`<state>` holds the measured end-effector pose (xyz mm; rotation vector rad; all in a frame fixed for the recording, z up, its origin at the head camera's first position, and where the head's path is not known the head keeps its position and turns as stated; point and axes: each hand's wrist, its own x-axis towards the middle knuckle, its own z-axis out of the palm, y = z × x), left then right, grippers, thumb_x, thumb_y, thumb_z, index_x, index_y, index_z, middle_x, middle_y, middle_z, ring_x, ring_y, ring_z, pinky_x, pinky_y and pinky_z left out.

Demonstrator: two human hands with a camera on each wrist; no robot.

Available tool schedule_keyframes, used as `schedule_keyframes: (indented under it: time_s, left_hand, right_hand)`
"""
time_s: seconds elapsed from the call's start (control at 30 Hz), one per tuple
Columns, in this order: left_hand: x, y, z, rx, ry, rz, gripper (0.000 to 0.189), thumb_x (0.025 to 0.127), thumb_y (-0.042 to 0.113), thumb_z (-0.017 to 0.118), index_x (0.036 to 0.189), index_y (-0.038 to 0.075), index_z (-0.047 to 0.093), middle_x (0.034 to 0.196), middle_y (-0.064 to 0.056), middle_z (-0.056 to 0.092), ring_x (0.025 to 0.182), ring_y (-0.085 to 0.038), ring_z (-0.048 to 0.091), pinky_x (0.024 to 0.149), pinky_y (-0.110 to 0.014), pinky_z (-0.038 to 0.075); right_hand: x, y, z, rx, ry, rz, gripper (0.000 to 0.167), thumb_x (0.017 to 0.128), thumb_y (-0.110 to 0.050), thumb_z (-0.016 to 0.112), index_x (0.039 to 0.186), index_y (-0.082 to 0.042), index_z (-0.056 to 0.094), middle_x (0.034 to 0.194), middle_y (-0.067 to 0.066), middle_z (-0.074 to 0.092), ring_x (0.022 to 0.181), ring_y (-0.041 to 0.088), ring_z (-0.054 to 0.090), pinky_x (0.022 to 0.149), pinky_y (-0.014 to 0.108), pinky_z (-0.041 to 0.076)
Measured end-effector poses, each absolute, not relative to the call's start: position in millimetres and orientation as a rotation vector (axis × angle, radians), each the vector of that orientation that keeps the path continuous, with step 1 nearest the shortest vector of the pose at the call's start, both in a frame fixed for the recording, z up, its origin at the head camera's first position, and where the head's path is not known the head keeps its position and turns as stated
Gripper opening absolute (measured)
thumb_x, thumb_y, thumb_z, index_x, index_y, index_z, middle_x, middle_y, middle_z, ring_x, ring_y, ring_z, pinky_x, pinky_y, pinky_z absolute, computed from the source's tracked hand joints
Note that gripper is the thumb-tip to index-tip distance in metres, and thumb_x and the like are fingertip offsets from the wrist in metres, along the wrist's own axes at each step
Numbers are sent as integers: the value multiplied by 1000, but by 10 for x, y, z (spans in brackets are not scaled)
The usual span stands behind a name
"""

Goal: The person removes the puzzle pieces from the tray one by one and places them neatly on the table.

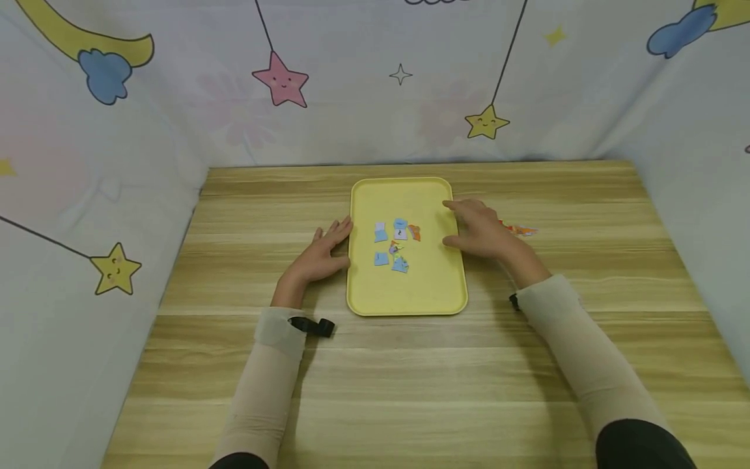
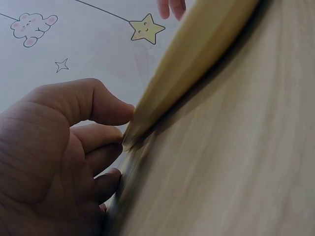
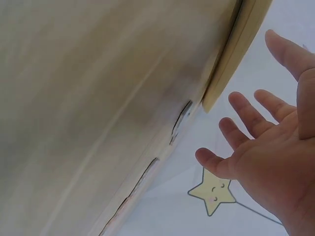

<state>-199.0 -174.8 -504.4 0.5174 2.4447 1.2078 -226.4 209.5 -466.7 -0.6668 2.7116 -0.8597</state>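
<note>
A yellow tray (image 1: 430, 286) lies on the wooden table with several small flat puzzle pieces (image 1: 381, 258) on it, mostly blue, one orange. My left hand (image 1: 316, 259) touches the tray's left rim; in the left wrist view its thumb and fingertips rest against the tray's side (image 2: 182, 64). Above the tray's right edge hovers my right hand (image 1: 483, 229), fingers spread and holding nothing. Beside that hand, orange-red pieces (image 1: 521, 230) lie on the table, partly hidden by it. Edge-on, flat pieces (image 3: 130, 196) show on the table in the right wrist view.
The wooden table (image 1: 410, 391) reaches back to a white cloth backdrop (image 1: 351, 39) printed with stars, moons and clouds. Cloth walls also stand at the left and right. A black wrist strap (image 1: 313, 326) sits on the left sleeve.
</note>
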Motion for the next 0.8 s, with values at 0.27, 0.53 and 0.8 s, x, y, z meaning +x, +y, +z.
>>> schedule_keyframes:
  time_s: [0.27, 0.53, 0.8]
  left_hand:
    - [-1988, -1755, -5038, 516, 2446, 1209, 86, 91, 12, 61, 168, 6, 22, 176, -1, 13, 163, -21, 2, 128, -38, -15]
    - [-1981, -1747, -5023, 504, 2452, 1217, 88, 89, 10, 62, 167, 5, 24, 176, -2, 14, 163, -23, 3, 128, -38, -15]
    - [-1988, -1735, -5030, 491, 2447, 1220, 87, 89, 11, 63, 167, 6, 24, 176, 0, 14, 163, -21, 3, 128, -37, -15]
  right_hand:
    - [-2249, 1966, -4686, -717, 2686, -827, 80, 94, -25, 79, 160, -2, 41, 155, 27, 45, 152, 48, 27, 118, 71, 17]
    - [-2213, 1787, -4698, -810, 2694, -836, 81, 90, -25, 84, 157, -1, 45, 149, 26, 51, 144, 47, 36, 111, 72, 24]
    - [-2128, 1620, -4685, -860, 2672, -824, 81, 89, -27, 85, 157, -4, 47, 152, 22, 51, 149, 45, 33, 117, 69, 18]
